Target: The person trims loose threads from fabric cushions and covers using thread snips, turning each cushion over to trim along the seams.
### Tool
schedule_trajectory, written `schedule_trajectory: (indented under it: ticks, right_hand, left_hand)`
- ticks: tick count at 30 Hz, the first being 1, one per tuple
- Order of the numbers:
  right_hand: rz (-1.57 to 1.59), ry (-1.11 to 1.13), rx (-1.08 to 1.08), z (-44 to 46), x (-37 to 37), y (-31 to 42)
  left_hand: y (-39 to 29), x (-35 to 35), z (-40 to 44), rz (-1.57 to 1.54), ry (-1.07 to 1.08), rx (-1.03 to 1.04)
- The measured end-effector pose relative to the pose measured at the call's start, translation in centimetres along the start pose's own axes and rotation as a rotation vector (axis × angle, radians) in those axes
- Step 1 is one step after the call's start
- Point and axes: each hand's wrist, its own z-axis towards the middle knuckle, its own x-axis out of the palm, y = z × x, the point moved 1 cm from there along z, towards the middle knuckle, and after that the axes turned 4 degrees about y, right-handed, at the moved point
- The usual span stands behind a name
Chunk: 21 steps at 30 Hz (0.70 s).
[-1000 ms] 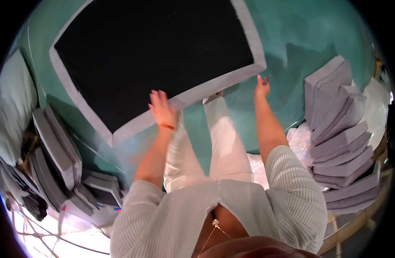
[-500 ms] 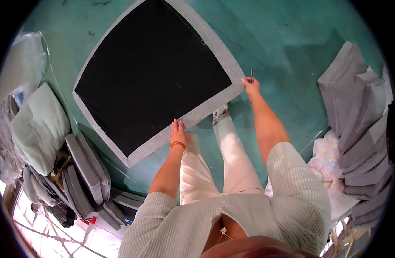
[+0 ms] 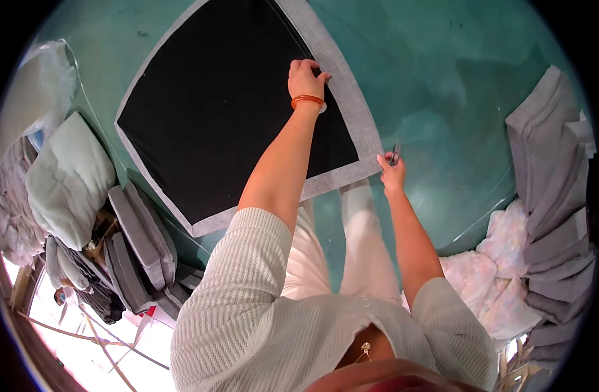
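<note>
A large cushion [image 3: 214, 124], black on its face with a grey fabric border, is held out in front of my legs. My left hand [image 3: 307, 80], with an orange bangle at the wrist, reaches across the black face to the seam by the right-hand border. Its fingers are curled in a pinch there; what is between them is too small to make out. At the near right corner of the cushion is my right hand [image 3: 393, 175], closed around small dark thread snips [image 3: 395, 154] that point away from me. Its thumb and fingertip touch the corner.
On the left stand grey cushions [image 3: 141, 235], a pale stuffed cushion [image 3: 71, 179] and clear plastic wrap [image 3: 41, 98]. At the right lie stacked grey covers [image 3: 541, 137] beside pale, speckled filled bags [image 3: 502, 261]. The floor [image 3: 443, 85] is green.
My left hand has left the near border and moved far forward to the right-hand seam, its flat fingers now curled. My right hand stays at the corner with the snips, slightly nearer me.
</note>
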Motion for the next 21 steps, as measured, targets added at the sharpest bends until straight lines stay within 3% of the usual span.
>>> schedule_trajectory:
  ticks: [4, 9, 12, 14, 15, 17, 19, 21]
  right_hand:
    - [-0.023, -0.017, -0.075, 1.4, -0.4, 0.1]
    - [0.009, -0.015, -0.130, 2.9, -0.4, 0.1]
    - [-0.027, 0.005, -0.004, 3.1, -0.9, -0.1]
    - [-0.159, -0.056, -0.235, 3.3, -0.5, 0.4]
    - [-0.152, -0.056, -0.235, 3.4, -0.2, 1.2]
    - [-0.263, -0.251, -0.617, 3.5, 0.2, 4.3]
    - [-0.103, 0.012, -0.487, 3.1, 2.6, 8.3]
    - [0.111, 0.356, -0.149, 3.4, 6.1, 11.2]
  left_hand:
    - [1.0, 2.2, -1.3, -0.002, -0.152, 0.293]
    - [1.7, 3.6, 0.0, -0.028, -0.171, 0.294]
    - [1.9, 4.2, 1.0, 0.000, -0.150, 0.287]
    - [1.9, 4.0, 1.4, -0.118, -0.210, 0.177]
    - [2.0, 3.7, 1.5, -0.123, -0.223, 0.111]
    - [1.8, 3.5, 2.1, -0.120, -0.191, 0.098]
    - [2.4, 4.0, 2.8, -0.157, -0.143, 0.044]
    - [1.2, 3.5, 2.6, -0.240, -0.111, -0.027]
